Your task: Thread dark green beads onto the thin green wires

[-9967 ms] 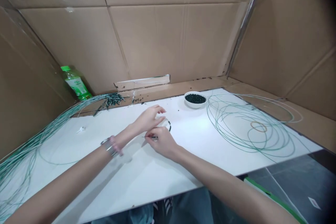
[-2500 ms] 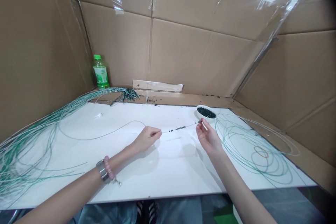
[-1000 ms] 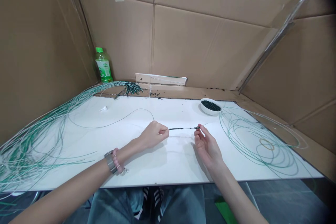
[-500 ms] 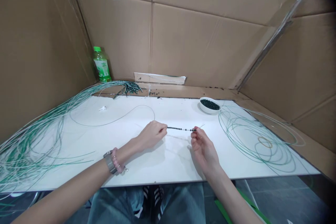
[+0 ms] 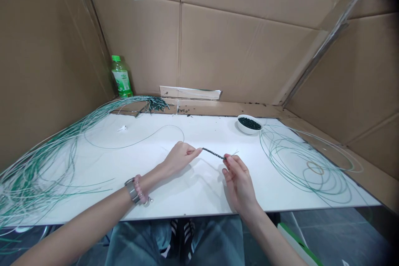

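A short string of small dark beads [image 5: 213, 153] is stretched between my two hands above the white table. My left hand [image 5: 181, 154] pinches its left end between thumb and fingers. At the right end, my right hand [image 5: 237, 174] is closed on the beads with the fingertips, and thin thread ends stick out just above them. From behind my left hand a thin thread [image 5: 134, 144] loops away to the left across the table. The fingers hide whatever lies inside each pinch.
A white bowl [image 5: 248, 130] of dark beads stands at the back right, beside loose green thread coils [image 5: 299, 166]. Along the left lies a large bundle of green and white strands [image 5: 59, 141]. A green bottle [image 5: 121, 78] stands at the back left, near cardboard walls [image 5: 237, 50].
My right hand has moved slightly left and down. The beads, earlier with gaps near the right hand, now sit close together, and the string slopes down to the right.
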Motion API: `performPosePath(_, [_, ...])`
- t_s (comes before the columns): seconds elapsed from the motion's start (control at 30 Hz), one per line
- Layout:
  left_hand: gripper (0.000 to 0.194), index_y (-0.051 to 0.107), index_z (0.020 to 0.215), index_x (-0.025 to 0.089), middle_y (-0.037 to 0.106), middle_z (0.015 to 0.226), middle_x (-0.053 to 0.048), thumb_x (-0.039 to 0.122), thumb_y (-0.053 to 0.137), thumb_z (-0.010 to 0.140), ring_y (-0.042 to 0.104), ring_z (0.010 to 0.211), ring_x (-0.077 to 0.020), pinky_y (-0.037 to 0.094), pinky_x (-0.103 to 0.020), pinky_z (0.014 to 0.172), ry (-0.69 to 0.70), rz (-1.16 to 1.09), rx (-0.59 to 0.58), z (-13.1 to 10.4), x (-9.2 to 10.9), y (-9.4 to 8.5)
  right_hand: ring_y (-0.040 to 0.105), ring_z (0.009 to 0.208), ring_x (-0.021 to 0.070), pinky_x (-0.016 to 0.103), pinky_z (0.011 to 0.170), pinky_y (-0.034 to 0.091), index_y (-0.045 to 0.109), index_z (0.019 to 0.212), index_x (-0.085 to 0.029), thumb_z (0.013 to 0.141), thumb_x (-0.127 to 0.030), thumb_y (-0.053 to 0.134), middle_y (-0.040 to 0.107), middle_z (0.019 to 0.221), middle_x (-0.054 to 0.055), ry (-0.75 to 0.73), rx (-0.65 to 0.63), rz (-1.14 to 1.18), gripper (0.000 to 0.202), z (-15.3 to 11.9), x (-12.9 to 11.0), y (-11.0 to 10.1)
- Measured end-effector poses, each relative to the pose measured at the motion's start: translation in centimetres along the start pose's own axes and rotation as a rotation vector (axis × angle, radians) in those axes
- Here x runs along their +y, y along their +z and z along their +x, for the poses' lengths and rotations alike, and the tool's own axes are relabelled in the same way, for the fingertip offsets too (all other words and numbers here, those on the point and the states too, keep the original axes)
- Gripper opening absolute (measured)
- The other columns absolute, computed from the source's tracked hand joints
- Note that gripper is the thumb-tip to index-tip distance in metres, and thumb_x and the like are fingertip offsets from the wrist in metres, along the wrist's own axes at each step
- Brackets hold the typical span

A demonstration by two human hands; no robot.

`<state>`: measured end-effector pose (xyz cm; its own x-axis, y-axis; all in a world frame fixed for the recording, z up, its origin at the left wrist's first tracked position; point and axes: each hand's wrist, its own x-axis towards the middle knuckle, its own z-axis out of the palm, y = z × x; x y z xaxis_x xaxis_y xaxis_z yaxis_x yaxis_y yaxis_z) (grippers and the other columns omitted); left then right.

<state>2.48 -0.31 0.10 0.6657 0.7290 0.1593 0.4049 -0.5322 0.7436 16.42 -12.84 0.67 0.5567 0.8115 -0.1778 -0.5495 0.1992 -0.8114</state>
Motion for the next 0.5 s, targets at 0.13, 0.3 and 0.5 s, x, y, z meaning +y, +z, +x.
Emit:
performPosePath(0.13, [0.048, 0.018, 0.053, 0.018, 0.013, 0.051, 0.005, 0.045, 0.039, 0.086, 0.013, 0.049, -0.0082, 0.014, -0.027, 0.049, 0.068, 0.022, -0.122, -0.4, 0.4, -0.4, 0.055, 0.07, 0.0074, 0.014, 0.054, 0.046, 0.067, 0.068, -0.022, 0.056, -0.029, 0.081, 0.063, 0.085, -0.003, -0.081, 0.073, -0.005, 0.02, 0.7, -0.3, -0.3])
performPosePath(0.3, [0.033, 0.051, 0.07, 0.015, 0.036, 0.055, 0.004, 0.04, 0.038, 0.088, 0.032, 0.052, -0.0085, 0.024, -0.021, 0.05, 0.079, -0.26, -0.408, -1.1, 2.0, -0.3, 0.054, 0.067, 0.008, 0.016, 0.052, 0.045, 0.068, 0.069, -0.021, 0.055, -0.029, 0.081, 0.061, 0.078, -0.002, -0.103, 0.052, -0.081, 0.021, 1.8, -1.3, -0.6])
performPosePath(0.5, [0.038, 0.05, 0.094, 0.015, 0.049, 0.055, 0.003, 0.049, 0.037, 0.087, 0.037, 0.043, -0.0082, 0.03, -0.02, 0.045, -0.058, -0.74, -0.761, -1.3, 2.7, 0.8, 0.052, 0.066, 0.0082, 0.016, 0.05, 0.045, 0.068, 0.068, -0.019, 0.058, -0.032, 0.08, 0.058, 0.074, -0.002, -0.034, -0.087, -0.155, 0.021, 2.4, -1.0, -0.2])
